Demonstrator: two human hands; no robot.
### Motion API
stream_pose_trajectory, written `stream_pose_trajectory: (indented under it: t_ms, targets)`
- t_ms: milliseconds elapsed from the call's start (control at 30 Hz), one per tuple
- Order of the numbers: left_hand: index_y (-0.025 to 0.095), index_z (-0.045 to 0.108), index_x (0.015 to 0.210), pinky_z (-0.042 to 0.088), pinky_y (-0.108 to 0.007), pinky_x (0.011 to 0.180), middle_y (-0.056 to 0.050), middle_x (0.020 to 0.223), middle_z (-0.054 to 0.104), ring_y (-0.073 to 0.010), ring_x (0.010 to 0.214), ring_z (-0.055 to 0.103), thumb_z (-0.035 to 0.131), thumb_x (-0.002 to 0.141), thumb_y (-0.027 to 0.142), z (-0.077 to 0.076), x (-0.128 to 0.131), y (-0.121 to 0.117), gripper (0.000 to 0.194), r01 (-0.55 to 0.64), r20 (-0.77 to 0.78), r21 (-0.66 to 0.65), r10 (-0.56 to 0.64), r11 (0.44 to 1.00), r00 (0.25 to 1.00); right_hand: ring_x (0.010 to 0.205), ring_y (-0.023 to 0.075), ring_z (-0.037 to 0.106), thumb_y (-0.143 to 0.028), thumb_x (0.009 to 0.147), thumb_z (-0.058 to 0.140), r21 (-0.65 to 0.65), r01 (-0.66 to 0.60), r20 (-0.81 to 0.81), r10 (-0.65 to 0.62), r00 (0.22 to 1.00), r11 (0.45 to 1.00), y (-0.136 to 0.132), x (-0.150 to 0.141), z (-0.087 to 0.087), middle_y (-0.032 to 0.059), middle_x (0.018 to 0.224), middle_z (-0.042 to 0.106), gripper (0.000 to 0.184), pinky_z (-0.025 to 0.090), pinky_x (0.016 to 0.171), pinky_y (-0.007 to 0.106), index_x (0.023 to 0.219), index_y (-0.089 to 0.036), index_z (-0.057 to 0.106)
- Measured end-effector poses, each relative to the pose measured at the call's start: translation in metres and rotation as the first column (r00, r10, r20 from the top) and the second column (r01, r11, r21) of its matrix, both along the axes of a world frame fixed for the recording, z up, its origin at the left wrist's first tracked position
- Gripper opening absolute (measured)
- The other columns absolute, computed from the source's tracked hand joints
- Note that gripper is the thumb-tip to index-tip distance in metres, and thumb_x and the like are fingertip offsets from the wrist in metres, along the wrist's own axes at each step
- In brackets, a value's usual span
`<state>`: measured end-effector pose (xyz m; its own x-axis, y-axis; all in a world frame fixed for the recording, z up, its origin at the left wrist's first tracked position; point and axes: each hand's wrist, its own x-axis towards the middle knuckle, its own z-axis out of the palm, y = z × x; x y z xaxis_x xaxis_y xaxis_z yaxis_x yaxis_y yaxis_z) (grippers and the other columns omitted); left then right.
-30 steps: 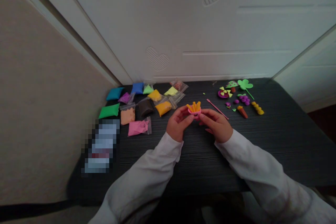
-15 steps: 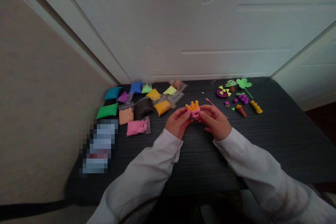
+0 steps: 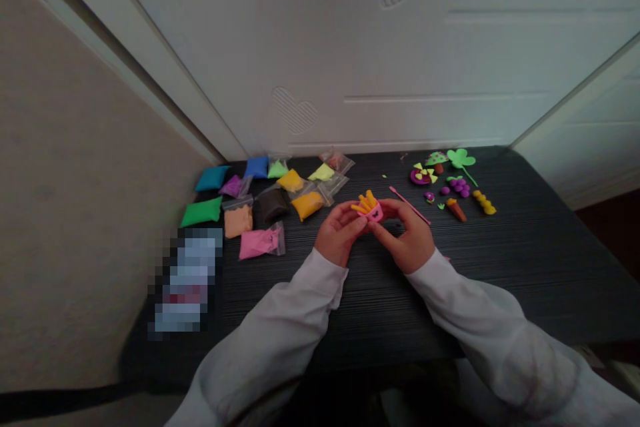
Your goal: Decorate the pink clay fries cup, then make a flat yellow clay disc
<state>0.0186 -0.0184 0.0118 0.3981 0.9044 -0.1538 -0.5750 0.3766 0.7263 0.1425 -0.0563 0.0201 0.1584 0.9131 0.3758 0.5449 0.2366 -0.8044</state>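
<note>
- Pink cup (image 3: 371, 217) holding yellow sticks (image 3: 369, 200).
- Left hand (image 3: 340, 235) gripping the pink cup's left side.
- Right hand (image 3: 406, 235) gripping the cup's right side.
- Pink rod (image 3: 407, 203) near, right of the cup.
- Pink-filled bag (image 3: 256, 244) left of the cup.
- Purple cluster (image 3: 460, 188) well right of the cup.

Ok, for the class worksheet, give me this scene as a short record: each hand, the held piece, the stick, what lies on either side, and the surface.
Left grip: holds the left side of the pink cup
Right grip: holds its right side
Cup contents: orange-yellow sticks poking out of the top
Tool: pink stick, lying just beyond the right grip
Left side: small coloured bags, including a green bag and pink bag
Right side: green clover shape, purple ball cluster
Surface: dark table
</note>
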Motion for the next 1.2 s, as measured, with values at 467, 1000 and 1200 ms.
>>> stream_pose_trajectory:
  t_ms: [467, 1000, 1200]
  targets:
    - [0.021, 0.036, 0.112, 0.043, -0.025, 0.077, 0.0, 0.083, 0.065, -0.0092, 0.076, 0.06, 0.068, 0.058, 0.011, -0.009, 0.005, -0.004, 0.064, -0.109, -0.117, 0.173, 0.13, 0.979, 0.985, 0.082, 0.0175, 0.055, -0.025, 0.072, 0.052, 0.117, 0.012, 0.368, -0.054, 0.928, 0.993, -0.005, -0.005, 0.001, 0.0062, 0.094, 0.06, 0.034, 0.039, 0.078, 0.034, 0.105, -0.016, 0.05]
    - [0.021, 0.041, 0.109, 0.044, -0.021, 0.062, 0.002, 0.07, 0.062, -0.0097, 0.066, 0.058, 0.061, 0.058, 0.012, 0.008, 0.0, -0.005, 0.055, -0.066, -0.023, 0.0, 0.066, 0.998, 0.998, 0.074, 0.0147, 0.055, -0.03, 0.073, 0.055, 0.101, 0.002, 0.243, -0.027, 0.97, 0.995, -0.007, -0.004, 0.004, 0.0061, 0.091, 0.06, 0.034, 0.045, 0.072, 0.031, 0.104, -0.016, 0.05]
    - [0.018, 0.054, 0.097, 0.046, -0.023, 0.07, -0.002, 0.085, 0.062, -0.0113, 0.077, 0.058, 0.058, 0.065, 0.015, 0.012, -0.007, -0.006, 0.032, 0.126, 0.144, -0.027, -0.121, 0.992, 0.982, 0.073, 0.0137, 0.055, -0.029, 0.073, 0.056, 0.175, -0.009, 0.215, -0.029, 0.976, 0.985, -0.011, 0.0, 0.016, 0.0046, 0.086, 0.06, 0.035, 0.046, 0.071, 0.03, 0.105, -0.018, 0.05]
